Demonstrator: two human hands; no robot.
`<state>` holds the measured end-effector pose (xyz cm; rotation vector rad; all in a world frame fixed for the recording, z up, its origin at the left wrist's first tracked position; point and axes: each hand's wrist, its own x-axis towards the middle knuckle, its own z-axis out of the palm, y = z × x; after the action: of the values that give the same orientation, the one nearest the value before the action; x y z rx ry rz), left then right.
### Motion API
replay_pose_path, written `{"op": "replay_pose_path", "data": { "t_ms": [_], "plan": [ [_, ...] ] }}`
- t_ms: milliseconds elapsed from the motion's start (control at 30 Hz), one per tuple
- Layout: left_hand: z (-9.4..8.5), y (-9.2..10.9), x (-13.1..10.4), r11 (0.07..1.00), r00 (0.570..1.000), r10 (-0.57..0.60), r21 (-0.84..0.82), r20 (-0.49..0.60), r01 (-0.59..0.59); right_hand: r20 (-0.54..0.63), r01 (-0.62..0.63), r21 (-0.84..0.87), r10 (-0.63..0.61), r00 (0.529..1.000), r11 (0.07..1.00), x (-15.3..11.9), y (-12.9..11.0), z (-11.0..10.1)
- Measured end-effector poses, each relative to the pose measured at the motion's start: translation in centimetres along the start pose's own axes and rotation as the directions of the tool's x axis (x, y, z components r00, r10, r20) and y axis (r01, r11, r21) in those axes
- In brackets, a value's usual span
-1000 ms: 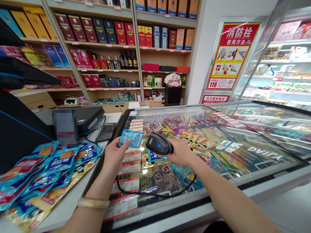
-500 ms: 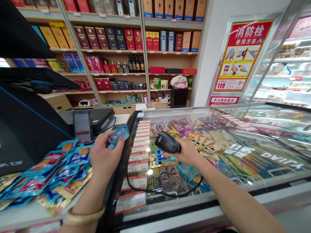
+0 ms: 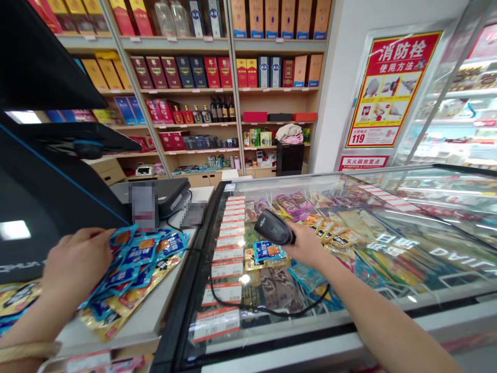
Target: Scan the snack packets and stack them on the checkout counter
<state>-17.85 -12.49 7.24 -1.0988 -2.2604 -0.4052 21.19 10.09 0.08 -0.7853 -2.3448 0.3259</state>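
My left hand [image 3: 79,259] is at the left part of a pile of blue snack packets [image 3: 137,254] on the counter. Its fingers are curled down onto the packets; the fingertips are partly hidden. Gold packets [image 3: 116,316] stick out from under the blue ones. In my right hand [image 3: 305,243] is a black barcode scanner [image 3: 272,226], held over the glass top of a freezer with its head toward the left. Just below the scanner, a blue snack packet [image 3: 267,250] lies over a gold packet [image 3: 252,262] on the glass.
A black checkout screen [image 3: 42,62] stands at the left. The scanner's black cable [image 3: 267,311] loops across the freezer glass [image 3: 310,331]. Price labels [image 3: 227,269] line the freezer's left side. Shelves of boxed bottles [image 3: 186,72] stand behind.
My left hand has moved left and down from beside the freezer edge to the pile. The blue packet it held now appears to lie on the pile's right side. The scanner stays nearly still.
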Motion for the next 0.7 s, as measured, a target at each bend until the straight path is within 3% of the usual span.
{"op": "replay_pose_path", "data": {
  "t_ms": [100,200,267,333,433,500,600,700],
  "plan": [
    [0.5,-0.2,-0.2,0.983,0.992,0.003,0.182,0.126,-0.026,0.007,-0.018,-0.008,0.018,1.0,1.0,0.1,0.1,0.0],
    [0.7,0.4,-0.5,0.977,0.985,-0.063,0.21,0.161,0.028,0.007,-0.031,-0.002,0.031,1.0,1.0,0.1,0.1,0.0],
    [0.6,1.2,-0.8,0.979,0.987,-0.102,0.188,0.124,0.078,0.004,-0.033,0.008,0.033,0.999,0.999,0.0,0.2,0.0],
    [0.5,2.4,-1.2,0.985,0.994,-0.105,0.141,0.017,0.101,0.001,-0.038,0.023,0.038,0.999,0.999,0.0,0.2,0.0],
    [0.3,4.9,-1.6,0.999,0.991,-0.036,0.024,-0.128,0.04,-0.012,-0.047,0.04,0.047,0.999,0.998,0.0,0.1,0.0],
    [0.6,7.1,-1.8,0.997,0.986,0.037,-0.068,-0.161,-0.049,-0.036,-0.045,0.049,0.047,0.998,0.998,0.1,0.1,-0.1],
    [1.7,11.0,-2.3,0.946,0.973,0.188,-0.242,-0.137,-0.217,-0.072,-0.044,0.063,0.048,0.996,0.997,0.1,0.0,-0.3],
    [3.3,15.6,-3.5,0.815,0.926,0.375,-0.459,-0.049,-0.355,-0.091,-0.034,0.077,0.041,0.995,0.996,0.2,0.1,-0.3]
  ]
}}
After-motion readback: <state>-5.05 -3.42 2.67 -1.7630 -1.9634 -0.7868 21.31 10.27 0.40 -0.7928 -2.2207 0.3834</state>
